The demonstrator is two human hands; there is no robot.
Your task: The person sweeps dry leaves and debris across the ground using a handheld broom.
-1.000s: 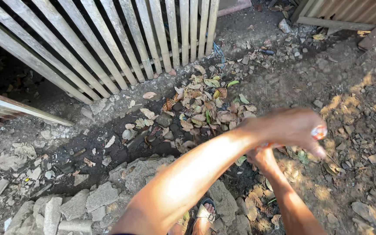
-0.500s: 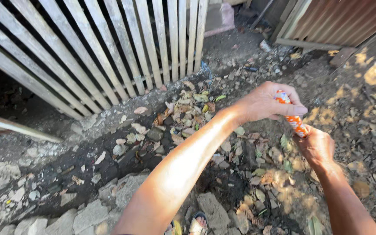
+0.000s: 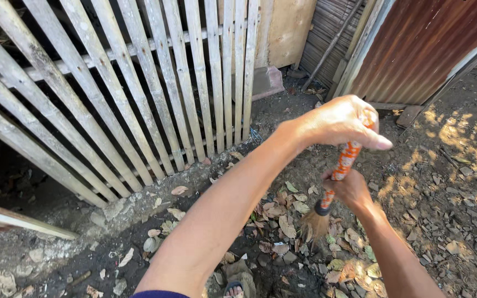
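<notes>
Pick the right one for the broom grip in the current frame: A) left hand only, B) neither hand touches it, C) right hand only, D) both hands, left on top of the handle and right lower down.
D: the left hand wraps the top of the orange-patterned broom handle while the right hand grips it lower, just above the bristles over the dry leaves.

Both hands [image 3: 340,121] grip orange-patterned broom handle [image 3: 344,160]; bristles [image 3: 314,223] apparently touching leaves [image 3: 282,218].

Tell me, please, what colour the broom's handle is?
Orange and white patterned handle, ending in a black collar, clearest in the head view.
</notes>
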